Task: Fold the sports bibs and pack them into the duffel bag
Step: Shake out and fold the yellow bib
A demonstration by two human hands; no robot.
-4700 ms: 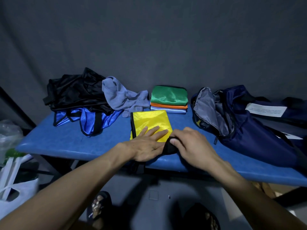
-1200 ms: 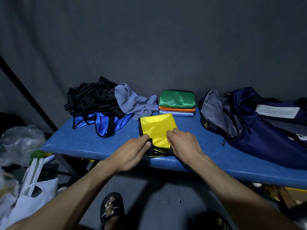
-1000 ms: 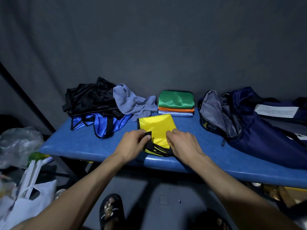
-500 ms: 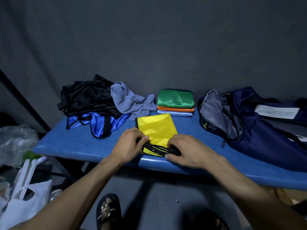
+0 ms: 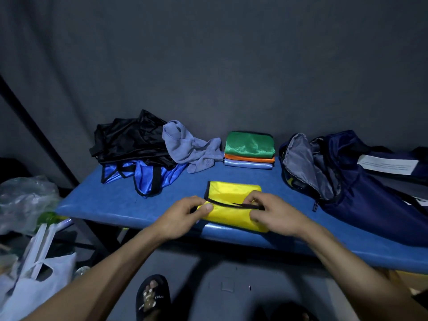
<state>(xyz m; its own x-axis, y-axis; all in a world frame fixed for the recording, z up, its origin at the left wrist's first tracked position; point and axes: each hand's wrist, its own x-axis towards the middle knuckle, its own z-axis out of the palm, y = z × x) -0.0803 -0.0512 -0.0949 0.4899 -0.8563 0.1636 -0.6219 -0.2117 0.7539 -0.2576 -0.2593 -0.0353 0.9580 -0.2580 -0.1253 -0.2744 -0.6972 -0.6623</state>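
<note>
A yellow bib (image 5: 231, 195) with black trim lies near the front edge of the blue table (image 5: 111, 200), its near part folded over away from me. My left hand (image 5: 185, 214) pinches the fold's left end and my right hand (image 5: 275, 214) pinches its right end. Behind it sits a stack of folded bibs (image 5: 249, 149), green on top, then orange and light blue. An unfolded blue bib (image 5: 143, 177) and black bibs (image 5: 129, 140) lie heaped at the back left. The navy duffel bag (image 5: 361, 181) lies open at the right, its grey lining showing.
A grey cloth (image 5: 187, 147) is crumpled between the black heap and the folded stack. A dark curtain hangs close behind the table. White and clear plastic bags (image 5: 27, 269) sit on the floor at the left. A sandalled foot (image 5: 151, 297) shows under the table's front edge.
Both hands have lifted the yellow bib's near end, with its black straps, and folded it over away from me. The bib now looks shorter and wider.
</note>
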